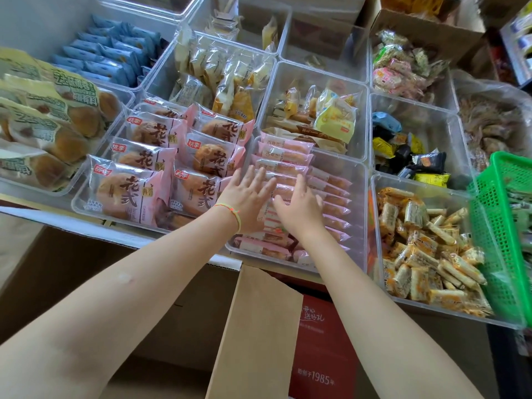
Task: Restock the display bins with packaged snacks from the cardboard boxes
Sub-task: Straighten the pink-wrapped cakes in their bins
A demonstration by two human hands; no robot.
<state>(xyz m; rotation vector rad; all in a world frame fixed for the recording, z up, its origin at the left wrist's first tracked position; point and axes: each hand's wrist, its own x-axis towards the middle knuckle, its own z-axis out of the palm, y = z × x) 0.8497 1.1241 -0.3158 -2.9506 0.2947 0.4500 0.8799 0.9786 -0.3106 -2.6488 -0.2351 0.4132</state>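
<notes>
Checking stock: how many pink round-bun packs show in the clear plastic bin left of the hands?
7 pink bun packs: four in the clear bin's left column, three in its right; others may hide underneath.

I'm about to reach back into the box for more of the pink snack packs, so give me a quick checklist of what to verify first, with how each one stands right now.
1. Both hands free: ok. The left hand and right hand lie flat with straight fingers on the pink packs, holding nothing.
2. Packs lined up: ok. They lie in overlapping rows in the clear bin.
3. Space left in that bin: ok. Its right side shows bare bottom.
4. Neighbouring stock staying out: ok. The round bread packs sit in their own bin to the left.
5. Box open: ok. The cardboard flap stands up.
6. Packs left in the box: cannot tell. Its inside is hidden.
</notes>
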